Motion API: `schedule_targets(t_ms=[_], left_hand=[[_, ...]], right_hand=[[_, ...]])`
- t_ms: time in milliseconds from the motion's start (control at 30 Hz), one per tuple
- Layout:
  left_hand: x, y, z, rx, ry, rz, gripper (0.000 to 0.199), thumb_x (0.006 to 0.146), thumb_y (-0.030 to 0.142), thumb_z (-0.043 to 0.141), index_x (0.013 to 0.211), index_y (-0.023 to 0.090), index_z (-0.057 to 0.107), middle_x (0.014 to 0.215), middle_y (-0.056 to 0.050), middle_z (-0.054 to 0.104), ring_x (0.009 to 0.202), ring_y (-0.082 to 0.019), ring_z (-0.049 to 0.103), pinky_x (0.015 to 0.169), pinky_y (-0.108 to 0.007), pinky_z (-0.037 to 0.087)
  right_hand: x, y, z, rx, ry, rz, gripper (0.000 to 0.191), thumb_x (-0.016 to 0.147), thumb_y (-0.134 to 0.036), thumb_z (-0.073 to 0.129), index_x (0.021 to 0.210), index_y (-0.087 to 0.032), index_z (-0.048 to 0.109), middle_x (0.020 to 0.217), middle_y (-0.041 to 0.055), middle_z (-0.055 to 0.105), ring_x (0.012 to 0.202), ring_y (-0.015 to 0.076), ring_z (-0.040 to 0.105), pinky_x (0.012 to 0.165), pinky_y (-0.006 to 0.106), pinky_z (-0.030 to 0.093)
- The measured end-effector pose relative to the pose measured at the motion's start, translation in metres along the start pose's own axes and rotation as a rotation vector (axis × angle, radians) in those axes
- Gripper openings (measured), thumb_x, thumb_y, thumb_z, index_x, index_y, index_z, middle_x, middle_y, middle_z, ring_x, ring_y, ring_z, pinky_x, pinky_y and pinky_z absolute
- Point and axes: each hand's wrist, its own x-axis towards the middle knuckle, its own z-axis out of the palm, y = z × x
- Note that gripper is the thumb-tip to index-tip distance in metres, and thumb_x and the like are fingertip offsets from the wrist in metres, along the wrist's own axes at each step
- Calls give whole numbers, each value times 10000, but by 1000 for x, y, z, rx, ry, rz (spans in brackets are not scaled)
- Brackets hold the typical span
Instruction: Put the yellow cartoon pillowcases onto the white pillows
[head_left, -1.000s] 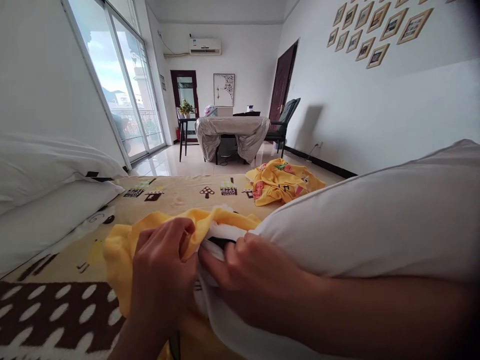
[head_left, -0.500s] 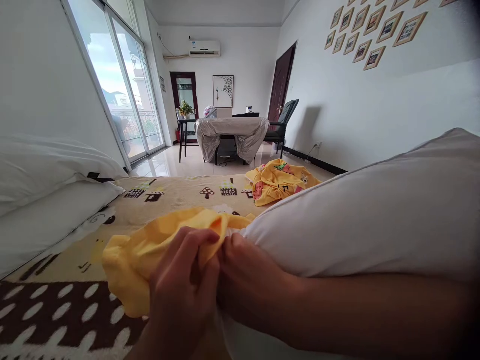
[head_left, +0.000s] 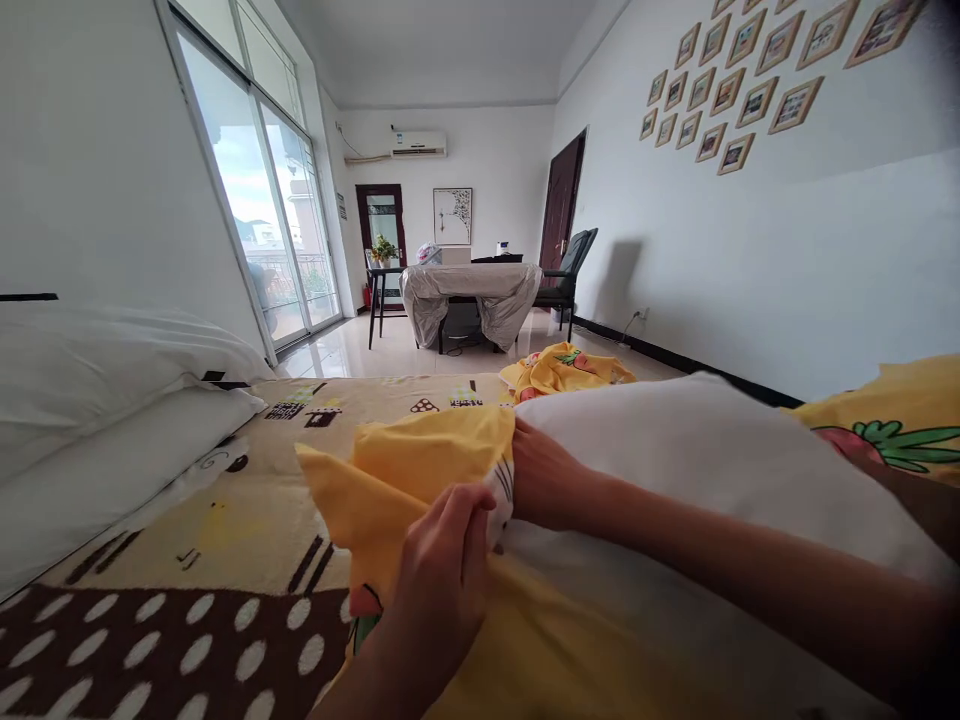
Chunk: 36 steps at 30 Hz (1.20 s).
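Note:
A yellow pillowcase (head_left: 435,450) with a cartoon print lies in front of me, its opening facing right. My left hand (head_left: 450,550) is closed on the edge of that opening, beside a white printed patch. My right hand (head_left: 544,475) reaches into the opening from the right; its fingers are hidden by the cloth. Under and behind the right forearm lies a white pillow (head_left: 630,430), close against the pillowcase. Yellow cloth with a printed green-leafed fruit or vegetable (head_left: 900,440) shows at the right edge, beyond the pillow.
A beige and brown patterned blanket (head_left: 247,560) covers the bed. White pillows (head_left: 120,400) are stacked at the left. Another crumpled yellow printed cloth (head_left: 566,370) lies at the bed's far edge. Beyond stand a covered table (head_left: 472,285) and a dark chair (head_left: 566,275).
My right hand has gone into the pillowcase opening, and the case now reaches over its fingers. My left hand has shifted right along the cloth. The white pillow sits lower in view.

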Motion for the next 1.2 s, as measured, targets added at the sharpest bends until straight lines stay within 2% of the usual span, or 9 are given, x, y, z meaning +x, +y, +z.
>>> schedule_targets(t_ms=[200,367,433,533,633,700,867,1033,1200], left_hand=[[15,-25,-22,177,141,-18,120,853,161,441,912,181,544,786,-28,575,747,-152,558,690,-255,464],[35,-95,-61,441,413,-278,302,788,352,514,998,139,550,1065,-136,557,1060,-286,505,969,-471,371],[38,-122,-71,307,383,-519,469,756,454,531,1086,121,516,1155,-172,540,1083,-307,516,950,-476,391],[36,-139,-77,-199,127,-859,626,734,641,489,1073,116,532,1065,-158,622,952,-272,611,787,-370,491],[32,-123,-78,-665,-120,-978,675,705,753,422,902,138,619,838,-114,688,810,-246,653,660,-304,505],[31,-103,-77,-777,-111,-929,596,679,707,514,860,154,641,778,-97,697,768,-249,659,623,-296,504],[32,-57,-69,-654,51,-769,432,545,419,752,856,136,652,726,-57,691,693,-246,644,571,-285,493],[28,-35,-66,-598,375,-700,344,529,356,778,771,147,652,664,12,643,598,-160,582,524,-230,455],[22,-12,-67,-625,625,-702,254,540,324,759,696,175,625,608,47,601,547,-114,539,482,-198,435]], right_hand=[[-9,19,3,19,-44,45,278,789,-338,541,953,-151,665,1069,145,636,1062,257,530,937,412,383],[-9,12,-7,-2,2,69,248,784,-286,527,943,-154,664,1043,132,645,1026,248,535,908,393,380],[-9,11,-11,-17,46,67,226,780,-229,514,930,-144,660,996,129,656,993,234,551,886,370,391],[-10,10,-19,-54,112,67,198,761,-162,498,876,-140,658,917,117,669,921,213,576,824,328,409],[-12,7,-28,-96,138,91,168,729,-146,503,807,-149,652,851,98,677,808,202,585,731,313,411],[-14,3,-33,-113,146,97,139,707,-146,508,750,-157,640,814,89,676,765,198,578,703,312,404],[-21,-3,-44,-115,126,28,134,750,-168,497,705,-173,624,796,82,664,784,199,564,740,336,397],[-32,5,-71,-71,-29,-79,181,826,-209,477,700,-193,606,821,62,649,793,192,549,784,369,391],[-41,23,-105,182,-128,0,242,915,-259,409,907,-212,646,960,59,634,898,174,573,823,343,422]])
